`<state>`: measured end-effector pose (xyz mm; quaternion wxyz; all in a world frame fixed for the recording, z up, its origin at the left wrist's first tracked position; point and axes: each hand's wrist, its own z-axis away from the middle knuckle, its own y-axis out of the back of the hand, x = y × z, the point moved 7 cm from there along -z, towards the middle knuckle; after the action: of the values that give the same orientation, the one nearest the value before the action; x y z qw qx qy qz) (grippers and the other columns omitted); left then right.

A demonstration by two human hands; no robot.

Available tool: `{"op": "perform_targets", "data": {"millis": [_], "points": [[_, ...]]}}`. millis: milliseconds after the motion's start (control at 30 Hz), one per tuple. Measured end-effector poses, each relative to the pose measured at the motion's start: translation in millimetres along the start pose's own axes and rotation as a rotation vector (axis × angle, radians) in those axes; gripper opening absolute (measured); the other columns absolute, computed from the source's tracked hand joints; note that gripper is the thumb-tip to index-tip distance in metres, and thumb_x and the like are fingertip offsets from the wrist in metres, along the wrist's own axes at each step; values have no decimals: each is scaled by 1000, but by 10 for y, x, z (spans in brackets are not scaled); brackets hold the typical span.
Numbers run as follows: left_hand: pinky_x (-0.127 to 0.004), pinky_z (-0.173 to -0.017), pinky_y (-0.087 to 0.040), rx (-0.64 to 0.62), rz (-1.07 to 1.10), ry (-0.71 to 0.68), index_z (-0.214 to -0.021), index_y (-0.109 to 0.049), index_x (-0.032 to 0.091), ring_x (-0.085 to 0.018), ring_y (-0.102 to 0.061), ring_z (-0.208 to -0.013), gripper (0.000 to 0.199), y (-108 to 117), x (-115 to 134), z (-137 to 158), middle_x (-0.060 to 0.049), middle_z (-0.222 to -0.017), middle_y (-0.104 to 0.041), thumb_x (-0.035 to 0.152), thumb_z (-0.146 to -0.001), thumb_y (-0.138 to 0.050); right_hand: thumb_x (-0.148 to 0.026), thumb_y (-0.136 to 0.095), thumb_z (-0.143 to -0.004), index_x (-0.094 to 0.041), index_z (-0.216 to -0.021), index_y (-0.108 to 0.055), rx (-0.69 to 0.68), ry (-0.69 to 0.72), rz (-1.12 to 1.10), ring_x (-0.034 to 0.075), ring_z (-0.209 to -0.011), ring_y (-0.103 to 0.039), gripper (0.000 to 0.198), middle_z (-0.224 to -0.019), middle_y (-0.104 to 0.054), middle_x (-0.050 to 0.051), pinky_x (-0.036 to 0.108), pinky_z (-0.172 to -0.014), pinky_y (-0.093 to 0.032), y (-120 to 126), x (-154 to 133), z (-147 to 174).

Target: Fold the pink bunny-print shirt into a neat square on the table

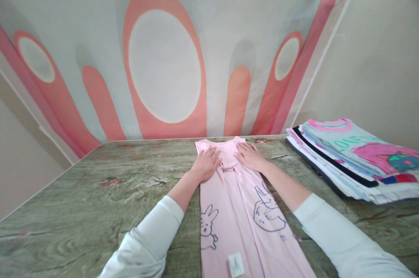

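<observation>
A pink garment (229, 208) with dark rabbit line drawings lies lengthwise on the table, its sides folded in toward the middle. Its neckline end points to the far table edge, and a small white label (236, 265) shows near the bottom of the view. My left hand (207, 164) rests flat on the upper left part of the cloth, fingers stretched out. On the upper right part lies my right hand (250, 156), also flat with fingers extended. Both hands press on the fabric without gripping it. The garment's near end runs out of view.
To the right stands a stack of folded shirts (356, 160), a grey one with a pink collar on top. The wood-patterned table (131, 208) ends at a wall hanging (216, 51) with coral shapes.
</observation>
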<state>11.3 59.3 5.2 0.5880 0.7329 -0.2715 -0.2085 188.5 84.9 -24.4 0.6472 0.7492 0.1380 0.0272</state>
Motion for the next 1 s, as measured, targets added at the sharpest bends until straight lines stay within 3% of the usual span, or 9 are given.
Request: {"op": "perform_targets", "data": {"millis": [133,233,367,633,833,1000], "points": [[-37,-99,-29,119,3,-66,-121,-48,18,-21,-41,-118,32,292,326,92,-9,-125,-49,23,-90,-41,-34,-29,-92,-15,-131,-41,129,-1,12,24,-131,-27,45,-139,-40,10,47,-106,-17,154,23,86],[-33,-87,-37,83,20,-226,-100,-58,20,-20,-50,-100,17,373,689,168,-6,-104,-56,21,-89,-46,-24,-37,-88,-13,-125,-48,211,107,-20,22,-126,-35,40,-133,-47,11,40,-105,-24,255,-78,146],[-34,-84,-35,65,-52,-369,-88,-60,19,-20,-50,-94,12,362,964,207,-5,-95,-56,22,-89,-48,-17,-43,-82,-14,-115,-55,295,195,-101,22,-116,-45,36,-122,-56,10,36,-101,-29,346,-239,221],[-34,-81,-33,-7,-162,-465,-94,-58,17,-21,-48,-99,12,358,1004,133,-8,-102,-55,17,-88,-49,-17,-41,-84,-16,-106,-59,299,147,-219,22,-103,-52,29,-110,-62,8,35,-93,-35,450,-326,435],[-35,-81,-33,12,-203,-437,-97,-56,16,-21,-48,-96,13,337,981,101,-8,-99,-57,14,-88,-47,-12,-45,-81,-16,-97,-59,258,209,-278,19,-92,-54,22,-97,-63,7,31,-84,-40,392,-415,661],[-36,-82,-33,15,-195,-417,-90,-56,15,-22,-49,-93,10,311,931,106,-7,-92,-57,14,-86,-47,-12,-46,-83,-16,-90,-61,254,223,-237,20,-89,-53,17,-92,-61,7,33,-84,-40,488,-514,828]]}}
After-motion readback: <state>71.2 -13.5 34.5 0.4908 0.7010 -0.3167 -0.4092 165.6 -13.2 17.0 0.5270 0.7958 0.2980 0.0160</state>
